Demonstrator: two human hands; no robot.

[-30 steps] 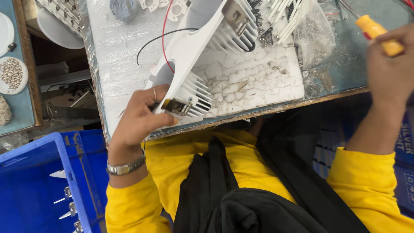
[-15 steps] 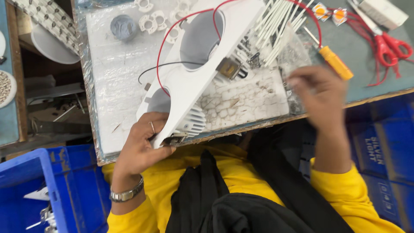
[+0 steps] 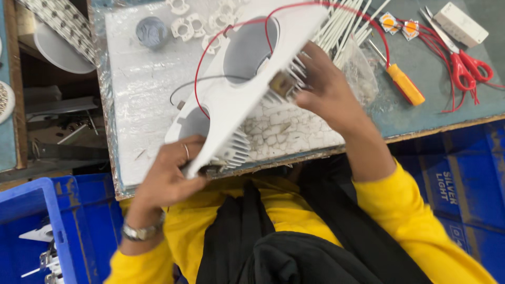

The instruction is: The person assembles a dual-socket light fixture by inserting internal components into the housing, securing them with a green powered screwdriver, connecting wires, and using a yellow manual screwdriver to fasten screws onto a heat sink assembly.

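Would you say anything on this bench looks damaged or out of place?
Yes: the white work pad is badly cracked across its near part, below the white twin-hole fixture that the left hand and right hand hold tilted above it. Nothing else stands out.

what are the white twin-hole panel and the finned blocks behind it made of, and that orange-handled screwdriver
White panel: likely painted sheet metal or moulded plastic; smooth matt finish, thin crisp edges. Finned blocks: probably white-coated aluminium heat sinks, judging by thin parallel fins. Screwdriver: glossy orange plastic handle, thin grey metal shaft.
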